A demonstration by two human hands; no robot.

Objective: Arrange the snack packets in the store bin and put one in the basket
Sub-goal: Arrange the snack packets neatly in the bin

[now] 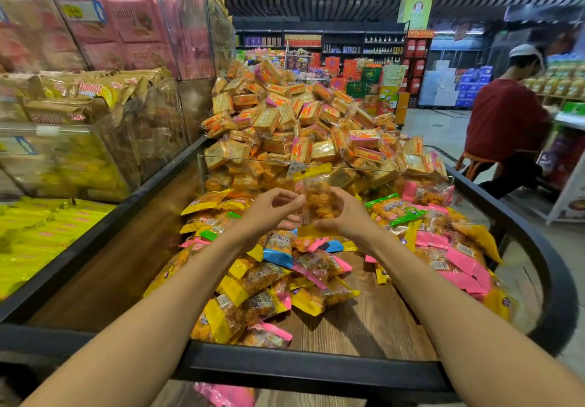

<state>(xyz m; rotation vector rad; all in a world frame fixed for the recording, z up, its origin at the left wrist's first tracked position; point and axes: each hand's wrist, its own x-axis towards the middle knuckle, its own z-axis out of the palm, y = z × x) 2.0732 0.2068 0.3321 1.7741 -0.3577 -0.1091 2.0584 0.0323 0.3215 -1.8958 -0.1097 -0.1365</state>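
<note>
Both my arms reach over the store bin, a wooden tray with a black rim. My right hand grips a clear snack packet with a yellow top, held upright above the pile. My left hand is at the packet's left edge with curled fingers; whether it pinches the packet is unclear. Below lies a loose heap of small snack packets with yellow, pink, blue and green ends. No basket is in view.
Behind a clear divider rises a tall heap of orange cracker packs. Clear bins of pink and brown packs stand at the left. A person in a red shirt sits at the right aisle.
</note>
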